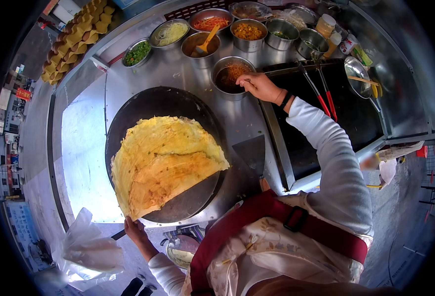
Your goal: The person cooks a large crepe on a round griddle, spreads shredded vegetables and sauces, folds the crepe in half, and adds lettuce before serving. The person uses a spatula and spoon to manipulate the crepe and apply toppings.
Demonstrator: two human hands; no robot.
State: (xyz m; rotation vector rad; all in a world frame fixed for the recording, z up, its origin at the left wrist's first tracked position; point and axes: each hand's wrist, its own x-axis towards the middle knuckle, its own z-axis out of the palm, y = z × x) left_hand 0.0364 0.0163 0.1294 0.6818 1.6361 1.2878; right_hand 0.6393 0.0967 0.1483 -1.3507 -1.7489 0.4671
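A folded egg crepe point(169, 159), yellow with browned patches and green flecks, lies on a round black griddle point(210, 111). Its lower left corner reaches past the griddle's rim to my left hand point(136, 230), whose fingertips pinch that edge. My right hand point(260, 87) is over a steel bowl point(233, 97) of dark red-brown sauce with bits in it. Its fingers are curled at the bowl's mouth; whether they hold a utensil is hidden. Right of the griddle lies a flat metal scraper point(252, 153) with a wooden handle.
Behind stand steel bowls of chopped greens point(137, 53), shredded vegetable point(171, 33), red shreds point(212, 23) and sauce with an orange spatula point(207, 40). Red-handled tongs point(326, 100) rest on a black flat griddle point(302, 137). Egg trays point(76, 40) and plastic bags point(88, 251) flank the left.
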